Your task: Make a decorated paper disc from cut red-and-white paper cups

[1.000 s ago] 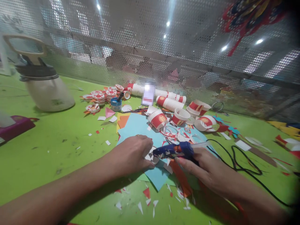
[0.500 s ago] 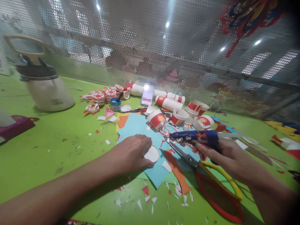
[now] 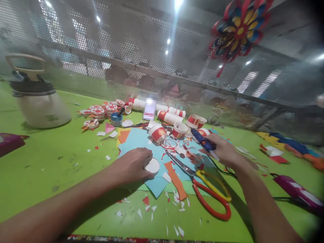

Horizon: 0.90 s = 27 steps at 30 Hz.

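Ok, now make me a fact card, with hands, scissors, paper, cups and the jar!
Left hand: holding the white disc by its edge
Right hand: holding the blue glue gun
Scissors: lying between the hands, red and yellow handles
Blue paper: under the disc
Cups: red and white, some stacked on their sides
Jar: blue, left of the cups

The left hand (image 3: pixel 136 164) hides part of the white disc (image 3: pixel 153 166); the left edge crops a purple object (image 3: pixel 10 143).
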Each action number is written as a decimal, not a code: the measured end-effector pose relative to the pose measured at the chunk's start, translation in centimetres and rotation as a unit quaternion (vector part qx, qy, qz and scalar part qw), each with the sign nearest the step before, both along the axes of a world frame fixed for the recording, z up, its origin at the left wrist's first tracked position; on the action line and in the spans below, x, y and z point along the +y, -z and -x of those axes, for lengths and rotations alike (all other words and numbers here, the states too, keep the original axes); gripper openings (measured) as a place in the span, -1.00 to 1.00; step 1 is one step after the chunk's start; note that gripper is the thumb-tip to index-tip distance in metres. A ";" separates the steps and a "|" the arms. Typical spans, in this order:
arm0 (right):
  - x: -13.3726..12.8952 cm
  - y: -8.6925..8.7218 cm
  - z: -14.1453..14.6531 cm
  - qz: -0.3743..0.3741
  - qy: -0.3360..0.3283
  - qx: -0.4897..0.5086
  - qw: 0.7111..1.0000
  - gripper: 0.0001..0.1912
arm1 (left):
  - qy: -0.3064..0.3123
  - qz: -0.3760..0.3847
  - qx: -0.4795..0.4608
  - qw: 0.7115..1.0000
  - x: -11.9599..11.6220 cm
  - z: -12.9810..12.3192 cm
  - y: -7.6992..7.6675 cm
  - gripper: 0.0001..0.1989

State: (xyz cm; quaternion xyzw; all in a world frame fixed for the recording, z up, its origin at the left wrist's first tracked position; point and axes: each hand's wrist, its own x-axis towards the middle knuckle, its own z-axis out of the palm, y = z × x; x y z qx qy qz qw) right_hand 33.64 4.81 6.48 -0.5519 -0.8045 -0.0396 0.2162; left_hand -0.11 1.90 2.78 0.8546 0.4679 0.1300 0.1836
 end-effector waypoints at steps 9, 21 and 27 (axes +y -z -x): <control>1.4 2.7 0.5 -0.022 0.022 -0.019 0.999 -0.64 | -0.008 -0.024 -0.042 0.999 0.2 -0.6 1.7 -0.67; 0.7 2.4 0.0 0.053 0.065 -0.046 0.995 -0.64 | -0.050 -0.069 -0.135 0.987 -0.2 0.0 -0.1 -0.55; -0.9 1.6 -0.4 0.128 0.064 -0.101 0.985 -0.69 | -0.053 -0.148 -0.205 0.966 0.4 0.8 -0.4 -0.73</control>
